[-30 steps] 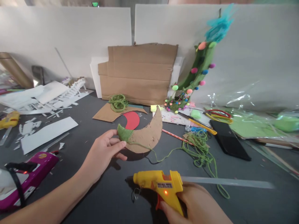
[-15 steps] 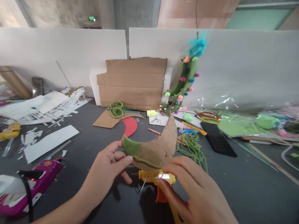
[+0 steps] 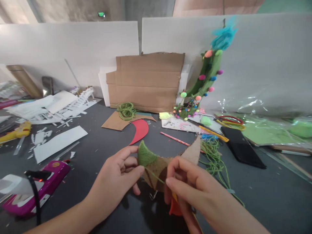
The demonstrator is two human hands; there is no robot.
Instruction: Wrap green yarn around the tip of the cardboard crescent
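Note:
My left hand (image 3: 122,175) is closed on the left end of a brown cardboard crescent (image 3: 192,154). That tip is covered with green yarn (image 3: 147,155), which forms a tight band. From the band a single green strand (image 3: 156,175) runs across the bare cardboard to my right hand (image 3: 187,185), whose thumb and fingertips are pinched on it in front of the crescent. Below the crescent is a glue gun, mostly hidden; its orange trigger (image 3: 175,208) shows beside my right hand, and its wire stand (image 3: 153,195) sticks out under the cardboard.
Behind lie a red crescent (image 3: 141,130), a pencil (image 3: 174,138), loose green yarn (image 3: 212,149) and a black phone (image 3: 242,146). A decorated green crescent (image 3: 207,74) stands at the back. Left are a purple power strip (image 3: 53,175), paper scraps (image 3: 60,143) and another yellow glue gun (image 3: 20,131).
My right hand has moved in front of the crescent, hiding its middle, and the strand now slants to its fingertips. The crescent covers more of the glue gun. The whole view has shifted somewhat.

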